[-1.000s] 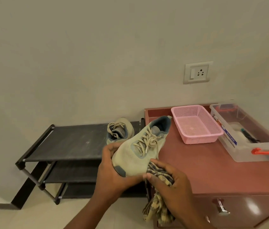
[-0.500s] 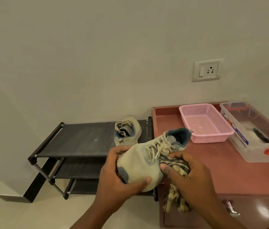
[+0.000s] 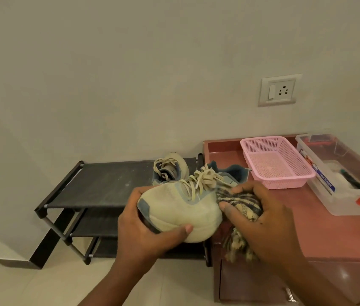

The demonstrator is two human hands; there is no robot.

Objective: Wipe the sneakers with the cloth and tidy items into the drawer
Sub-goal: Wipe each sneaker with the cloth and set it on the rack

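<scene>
My left hand point(image 3: 143, 237) grips the toe of a pale green sneaker point(image 3: 181, 206) with cream laces, held in the air between the rack and the cabinet. My right hand point(image 3: 263, 219) holds a bunched striped cloth point(image 3: 244, 204) pressed against the sneaker's right side; the cloth's loose end hangs below my palm. The second sneaker point(image 3: 170, 167) sits on the top shelf of the black shoe rack point(image 3: 108, 184), behind the held one. The drawer handle point(image 3: 290, 294) shows at the bottom edge of the cabinet front.
A red-brown cabinet point(image 3: 329, 230) stands on the right. On its top rest a pink mesh basket point(image 3: 276, 162) and a clear plastic box point(image 3: 340, 173) with an orange latch and items inside. A wall socket point(image 3: 277, 90) is above.
The sneaker has been turned so its toe points left and its side faces the cloth. My right hand with the cloth has moved up from under the toe to the sneaker's right side.
</scene>
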